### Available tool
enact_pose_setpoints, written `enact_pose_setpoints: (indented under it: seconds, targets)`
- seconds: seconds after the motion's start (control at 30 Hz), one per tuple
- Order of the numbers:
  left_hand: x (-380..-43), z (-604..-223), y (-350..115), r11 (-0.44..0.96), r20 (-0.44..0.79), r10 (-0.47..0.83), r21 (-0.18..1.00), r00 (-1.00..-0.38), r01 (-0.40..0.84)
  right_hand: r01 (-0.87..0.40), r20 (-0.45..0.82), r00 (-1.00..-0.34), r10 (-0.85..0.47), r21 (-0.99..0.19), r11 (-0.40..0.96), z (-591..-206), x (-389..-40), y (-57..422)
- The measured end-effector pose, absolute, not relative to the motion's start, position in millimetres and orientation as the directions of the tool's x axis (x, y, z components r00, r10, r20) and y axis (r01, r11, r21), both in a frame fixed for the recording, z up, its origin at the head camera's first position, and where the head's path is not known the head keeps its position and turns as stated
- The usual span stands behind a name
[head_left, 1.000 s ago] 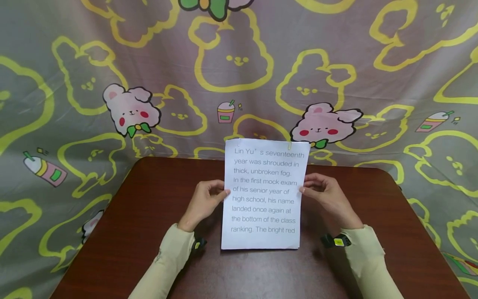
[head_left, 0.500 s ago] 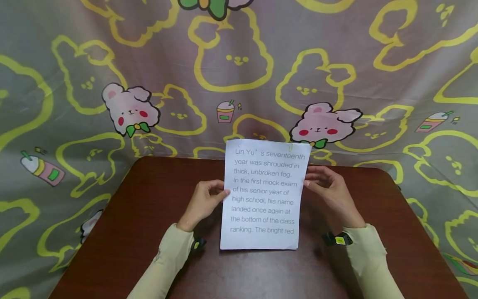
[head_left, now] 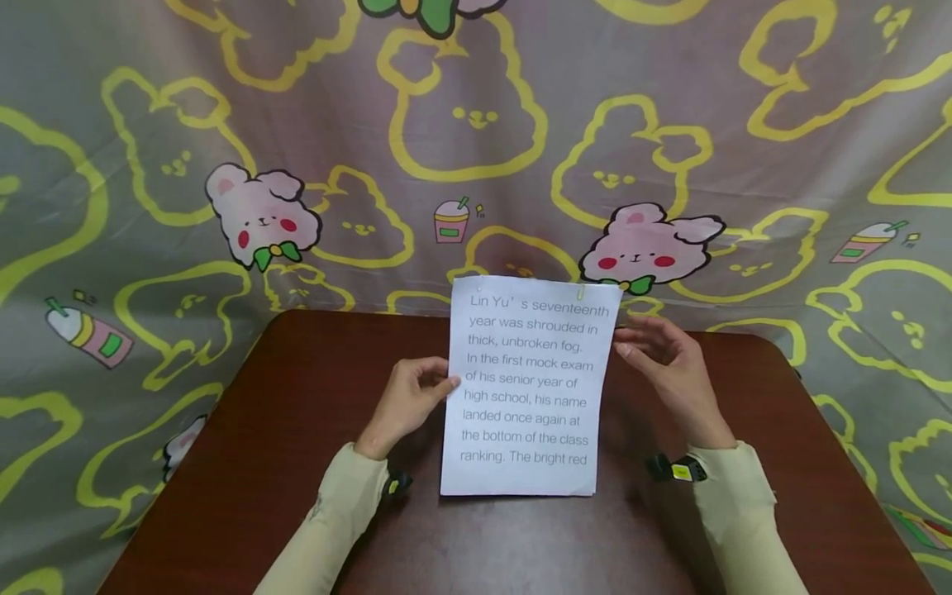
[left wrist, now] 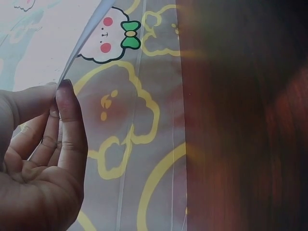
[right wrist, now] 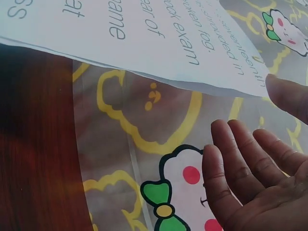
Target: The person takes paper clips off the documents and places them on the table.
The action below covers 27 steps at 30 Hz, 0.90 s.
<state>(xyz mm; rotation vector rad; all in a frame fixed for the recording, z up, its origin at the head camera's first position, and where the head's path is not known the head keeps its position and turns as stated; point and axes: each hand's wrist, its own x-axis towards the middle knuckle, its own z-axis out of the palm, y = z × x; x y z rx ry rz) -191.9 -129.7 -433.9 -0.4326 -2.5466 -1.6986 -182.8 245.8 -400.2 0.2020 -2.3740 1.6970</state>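
A small stack of printed paper sheets [head_left: 530, 388] is held upright in front of the person, in large English text. A yellow paper clip [head_left: 581, 292] sits on its top edge, toward the right. The left hand [head_left: 412, 401] pinches the stack's left edge between thumb and fingers; in the left wrist view the edge of the sheets [left wrist: 82, 41] runs up from the fingertips. By the upper right edge is the right hand [head_left: 673, 372], fingers spread from the thumb. The right wrist view shows its thumb [right wrist: 288, 96] at the sheets' corner, with the other fingers apart from the paper.
A dark reddish-brown wooden table [head_left: 297, 512] lies beneath the hands. Behind it hangs a grey curtain [head_left: 327, 107] patterned with yellow outlines and cartoon rabbits. Black straps with yellow-faced devices [head_left: 680, 471] are on the wrists.
The right hand has let go of the stack's right edge and moved up and slightly right along it, toward the top corner. The left hand keeps its pinch in place.
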Motion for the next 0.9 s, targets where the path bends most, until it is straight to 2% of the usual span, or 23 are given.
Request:
enact_pose_setpoints:
  seconds: [0.47, 0.9]
  targets:
    - [-193, -437, -130, 0.347, 0.175, 0.199, 0.908, -0.964, 0.237, -0.308, 0.318, -0.948, 0.025, -0.933, 0.186, -389, -185, 242]
    - [-192, -434, -130, 0.350, 0.195, 0.201, 0.901, -0.960, 0.256, -0.289, 0.312, -0.950, 0.031, -0.909, 0.300, -379, -194, 234]
